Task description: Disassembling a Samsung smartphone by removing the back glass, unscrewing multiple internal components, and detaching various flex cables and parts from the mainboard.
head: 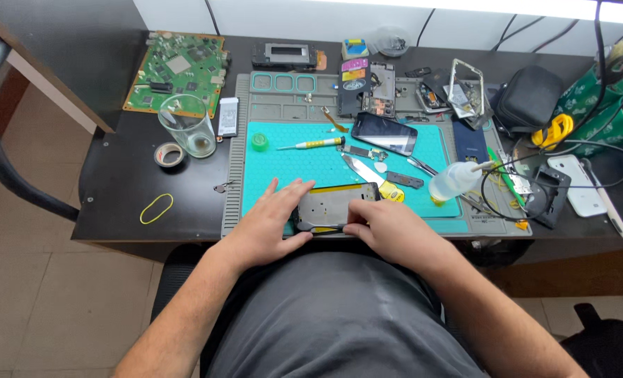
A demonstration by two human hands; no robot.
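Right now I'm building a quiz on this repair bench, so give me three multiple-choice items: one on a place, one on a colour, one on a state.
1. Where does the clear glass stand?
A. on the teal mat
B. on the dark desk left of the mat
C. on the floor

2. What colour is the rubber band lying on the desk?
A. yellow
B. red
C. blue

3. How is the opened phone frame held?
A. by one hand
B. by neither hand
C. between the left hand and right hand

Answers: 1 B, it stands beside the green circuit board; 2 A, a yellow loop; 3 C, both hands grip its ends.
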